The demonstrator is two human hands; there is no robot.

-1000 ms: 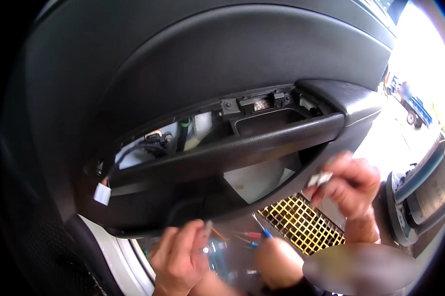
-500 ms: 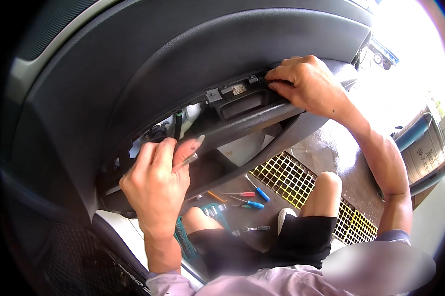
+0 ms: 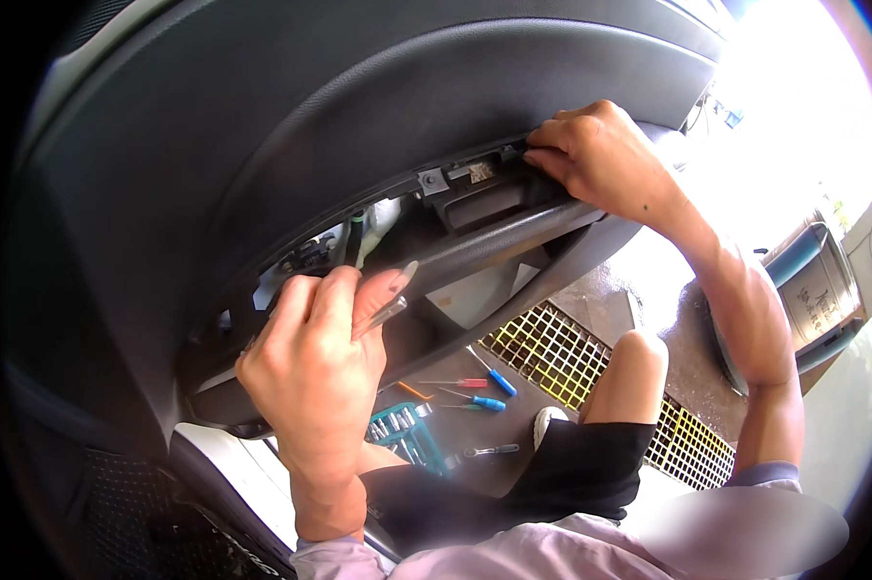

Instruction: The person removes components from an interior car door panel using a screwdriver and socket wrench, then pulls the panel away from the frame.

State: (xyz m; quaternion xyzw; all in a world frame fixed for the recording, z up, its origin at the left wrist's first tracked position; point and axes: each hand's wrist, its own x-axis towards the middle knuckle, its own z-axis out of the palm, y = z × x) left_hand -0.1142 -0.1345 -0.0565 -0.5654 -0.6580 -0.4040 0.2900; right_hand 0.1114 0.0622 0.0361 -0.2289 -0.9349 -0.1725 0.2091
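My left hand (image 3: pixel 315 372) is closed around a slim silver tool (image 3: pixel 388 314) at the left part of the door's armrest edge, its thumb along the tool. My right hand (image 3: pixel 605 164) has curled fingers at the right end of the opened switch recess; what is between the fingertips is hidden. The black door panel (image 3: pixel 407 87) has exposed mounting tabs (image 3: pixel 431 181), a small recessed tray (image 3: pixel 484 208) and dark internal parts (image 3: pixel 310 251) in its opening. Below the armrest (image 3: pixel 494 232), the door pocket (image 3: pixel 470 290) shows a pale sheet inside.
Below lie screwdrivers (image 3: pixel 489 402), a teal socket case (image 3: pixel 421 435) and a ratchet (image 3: pixel 489 449) on the floor, beside yellow grating (image 3: pixel 542 348). A large bucket (image 3: pixel 813 290) stands at right. My bent knee (image 3: pixel 629 367) is under the door.
Since a second ago both hands have risen onto the door, the right reaching the recess end. The view has shifted. Over the last half second the hands have barely moved.
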